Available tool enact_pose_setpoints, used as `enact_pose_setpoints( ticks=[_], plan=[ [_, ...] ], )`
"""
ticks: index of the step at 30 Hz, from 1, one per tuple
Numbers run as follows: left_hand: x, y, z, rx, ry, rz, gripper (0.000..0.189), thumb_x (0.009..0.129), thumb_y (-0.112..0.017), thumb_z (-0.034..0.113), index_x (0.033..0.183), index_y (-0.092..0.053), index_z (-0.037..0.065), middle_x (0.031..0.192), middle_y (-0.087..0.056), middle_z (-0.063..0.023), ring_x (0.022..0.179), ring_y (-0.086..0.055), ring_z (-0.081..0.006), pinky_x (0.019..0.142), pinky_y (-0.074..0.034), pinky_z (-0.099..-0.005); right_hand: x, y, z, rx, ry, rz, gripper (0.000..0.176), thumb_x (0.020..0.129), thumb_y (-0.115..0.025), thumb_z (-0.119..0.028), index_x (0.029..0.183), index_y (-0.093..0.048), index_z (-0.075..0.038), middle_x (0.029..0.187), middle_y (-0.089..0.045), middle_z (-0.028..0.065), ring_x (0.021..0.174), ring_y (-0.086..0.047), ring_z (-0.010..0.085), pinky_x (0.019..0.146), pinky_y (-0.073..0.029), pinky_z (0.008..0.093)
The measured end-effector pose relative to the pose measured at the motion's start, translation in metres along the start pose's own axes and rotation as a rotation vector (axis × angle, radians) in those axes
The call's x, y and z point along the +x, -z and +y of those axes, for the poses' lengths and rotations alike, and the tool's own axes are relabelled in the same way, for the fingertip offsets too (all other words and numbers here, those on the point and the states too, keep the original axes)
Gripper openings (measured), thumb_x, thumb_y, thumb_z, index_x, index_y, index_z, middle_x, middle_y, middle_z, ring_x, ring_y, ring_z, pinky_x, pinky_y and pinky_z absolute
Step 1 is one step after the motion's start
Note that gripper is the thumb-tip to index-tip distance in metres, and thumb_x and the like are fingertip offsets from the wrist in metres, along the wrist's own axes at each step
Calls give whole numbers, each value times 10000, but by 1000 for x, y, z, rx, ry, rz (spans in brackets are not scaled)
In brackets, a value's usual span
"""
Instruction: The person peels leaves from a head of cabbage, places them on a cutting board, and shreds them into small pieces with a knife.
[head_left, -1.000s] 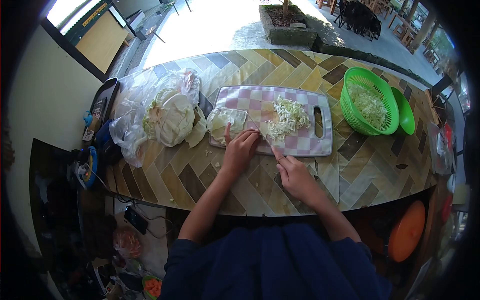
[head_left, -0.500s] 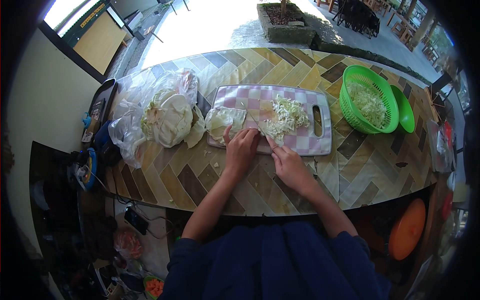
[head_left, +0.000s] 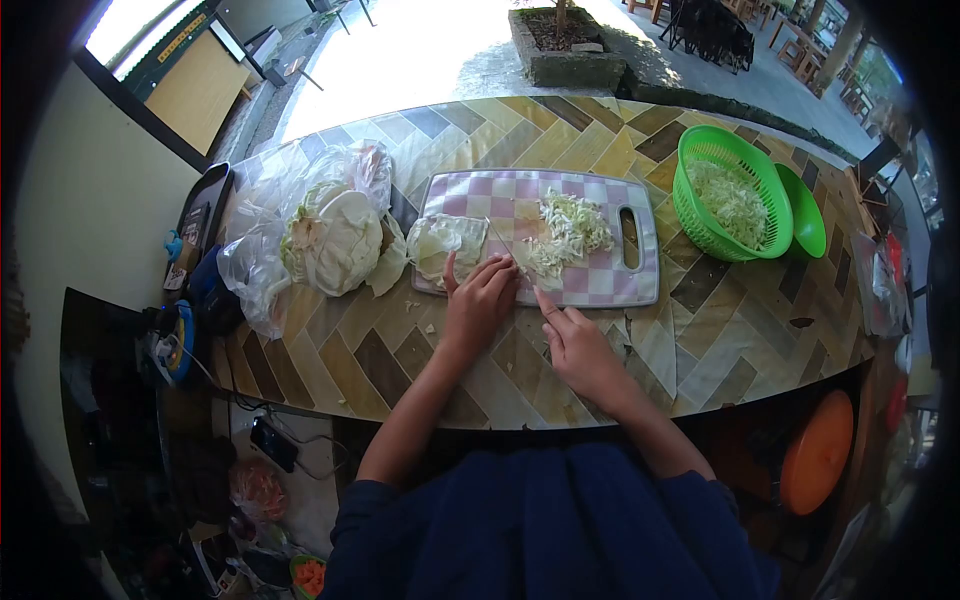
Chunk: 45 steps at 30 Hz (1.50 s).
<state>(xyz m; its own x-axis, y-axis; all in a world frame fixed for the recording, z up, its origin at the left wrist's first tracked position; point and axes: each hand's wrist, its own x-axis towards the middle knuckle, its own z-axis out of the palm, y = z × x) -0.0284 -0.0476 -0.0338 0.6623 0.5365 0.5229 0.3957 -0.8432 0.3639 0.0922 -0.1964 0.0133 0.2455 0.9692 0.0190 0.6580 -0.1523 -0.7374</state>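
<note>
My right hand (head_left: pixel 580 345) is closed round the handle of a knife (head_left: pixel 502 240), its thin blade slanting away to the upper left over the board. Curled fingers of my left hand (head_left: pixel 480 300) press a stack of cabbage leaves (head_left: pixel 450 243) down, close beside the blade, with the thumb apart. Beneath both lies a pink-and-white checked cutting board (head_left: pixel 590 290) with a handle slot at its right end. Shredded cabbage (head_left: pixel 572 225) is heaped on the board, right of the knife. What my left fingers cover is hidden.
A cabbage head (head_left: pixel 340 240) sits at left in a clear plastic bag (head_left: pixel 250 255). To the right, a green basket (head_left: pixel 705 215) holds shredded cabbage, with a green bowl (head_left: pixel 812 220) partly behind it. An orange stool (head_left: pixel 818 455) stands below the table's right edge.
The view has shifted slightly. My right hand and the knife have moved only a little; my left hand stays on the leaves.
</note>
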Motion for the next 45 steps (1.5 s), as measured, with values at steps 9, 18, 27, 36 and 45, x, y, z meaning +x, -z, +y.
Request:
enact_pose_setpoints(
  ticks=[9, 18, 27, 36, 45],
  plan=[
    [0, -1, 2, -15, 14, 6, 128, 899, -612, 178, 998, -668, 121, 1079, -689, -14, 1094, -622, -147, 1111, -163, -478, 14, -19, 8, -29, 8, 15, 537, 951, -482, -105, 1472, -352, -107, 962, -554, 245, 837, -602, 421, 768, -497, 470],
    [17, 2, 3, -36, 190, -84, 132, 894, -611, 152, 998, -685, 120, 1003, -700, -16, 940, -651, -180, 981, -282, -427, 24, -7, 23, 21, 61, 106, 520, 949, -481, -107, 1459, -378, -88, 904, -569, 240, 844, -586, 412, 786, -473, 470],
    [-2, 0, 4, -4, 3, 22, 142, 906, -611, 199, 1013, -645, 113, 1086, -669, -4, 1053, -629, -145, 1107, -155, -450, 3, -4, 7, 17, 30, 50, 524, 954, -485, -117, 1465, -373, -112, 925, -561, 245, 842, -588, 418, 785, -479, 466],
    [-1, 1, 4, -3, 26, -20, 177, 907, -608, 210, 1047, -639, 107, 1111, -663, -14, 1095, -606, -154, 1105, -160, -459, 1, -3, 2, 16, -11, 5, 524, 958, -480, -119, 1467, -361, -94, 955, -562, 254, 862, -590, 434, 796, -479, 483],
    [-1, 2, 6, -26, 45, -24, 217, 891, -614, 202, 1080, -630, 96, 1130, -657, -25, 1117, -593, -165, 1097, -172, -466, 20, -22, 11, 27, 42, 62, 537, 942, -477, -88, 1463, -351, -53, 959, -569, 265, 880, -588, 436, 812, -476, 478]
  ],
)
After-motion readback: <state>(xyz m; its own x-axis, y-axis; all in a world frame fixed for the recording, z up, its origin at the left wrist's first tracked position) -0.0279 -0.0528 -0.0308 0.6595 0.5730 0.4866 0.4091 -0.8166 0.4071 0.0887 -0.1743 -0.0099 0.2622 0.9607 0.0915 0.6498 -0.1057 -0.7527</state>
